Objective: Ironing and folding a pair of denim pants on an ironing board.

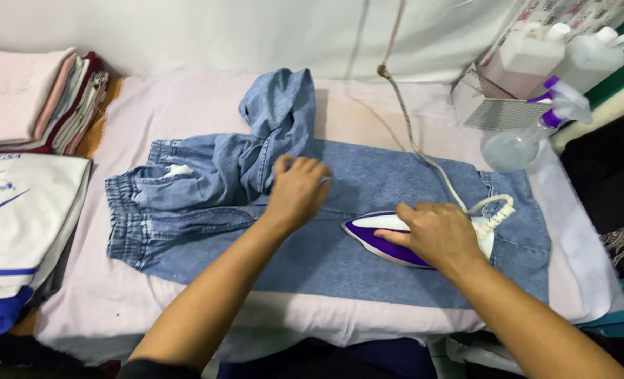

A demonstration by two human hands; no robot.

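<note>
A pair of light blue jeans (368,267) lies flat across the padded ironing surface (186,112), waistband to the left and one leg folded up toward the wall. My left hand (298,189) presses flat on the denim beside the folded leg, fingers together on the cloth. My right hand (435,235) grips the handle of a purple and white iron (375,235), which rests soleplate down on the spread jeans leg, tip pointing left. The iron's cord (410,133) runs up to the wall.
Stacks of folded clothes (38,98) sit at the left, with a white printed garment (24,210) below them. A clear spray bottle with purple nozzle (529,133) and white plastic jugs in a box (529,63) stand at the back right. Dark fabric (607,182) lies at the right edge.
</note>
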